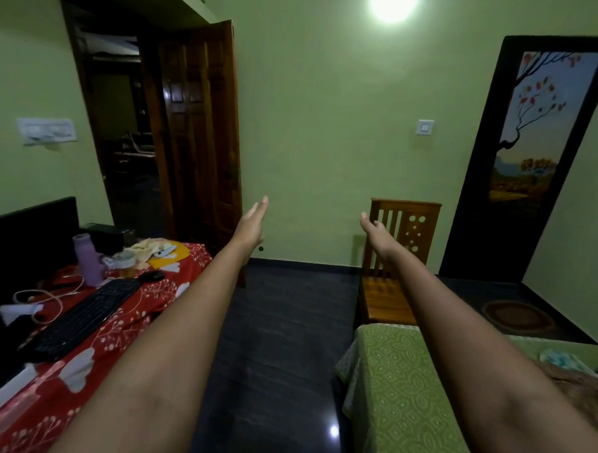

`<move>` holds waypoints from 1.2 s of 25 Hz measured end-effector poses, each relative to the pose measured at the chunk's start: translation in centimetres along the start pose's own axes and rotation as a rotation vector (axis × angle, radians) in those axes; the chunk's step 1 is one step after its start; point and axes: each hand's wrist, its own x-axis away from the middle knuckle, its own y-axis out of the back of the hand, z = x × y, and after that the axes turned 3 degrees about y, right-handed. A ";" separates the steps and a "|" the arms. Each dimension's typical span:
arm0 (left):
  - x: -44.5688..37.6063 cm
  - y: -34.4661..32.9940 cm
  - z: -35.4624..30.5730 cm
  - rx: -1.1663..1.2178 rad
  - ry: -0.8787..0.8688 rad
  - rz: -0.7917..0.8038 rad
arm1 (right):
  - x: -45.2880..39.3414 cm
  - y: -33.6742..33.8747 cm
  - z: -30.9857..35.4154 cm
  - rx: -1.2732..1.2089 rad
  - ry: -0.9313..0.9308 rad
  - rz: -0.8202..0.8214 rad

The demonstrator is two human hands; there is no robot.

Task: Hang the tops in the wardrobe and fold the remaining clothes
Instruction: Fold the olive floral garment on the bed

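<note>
both hands, left hand point(253, 221) & right hand point(376, 231), out empty.

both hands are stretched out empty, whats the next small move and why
Probably lower both arms and turn right toward the bed. The left hand and right hand are open in mid-air holding nothing, no wardrobe shows, and the only cloth that might be clothing lies at the bed's far right edge.
</note>
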 end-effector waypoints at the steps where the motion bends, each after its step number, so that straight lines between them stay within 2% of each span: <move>1: -3.0 -0.2 -0.8 -0.001 -0.007 0.009 | -2.9 0.3 1.3 -0.010 0.023 -0.015; 4: -12.4 -1.3 -3.2 -0.020 -0.082 0.024 | -11.6 0.7 4.0 -0.094 0.089 -0.093; 6: -17.8 -2.8 -3.4 -0.020 -0.109 0.038 | -16.0 0.2 3.5 -0.100 0.081 -0.115; 12: -31.1 -7.7 0.4 -0.111 -0.071 0.153 | -28.9 0.0 -2.1 -0.009 -0.108 -0.064; 17: -44.4 -13.1 -0.7 -0.039 -0.127 0.153 | -42.1 4.9 0.2 -0.082 0.031 -0.170; 21: -53.1 -21.2 -1.1 -0.012 -0.147 0.219 | -50.1 10.3 -1.0 -0.020 0.030 -0.224; 25: -58.2 -32.1 0.0 -0.010 -0.119 0.438 | -54.0 16.9 -5.6 -0.033 -0.070 -0.348; 30: -61.1 -47.1 -0.6 0.082 -0.154 0.750 | -51.7 27.0 -9.9 -0.106 -0.166 -0.728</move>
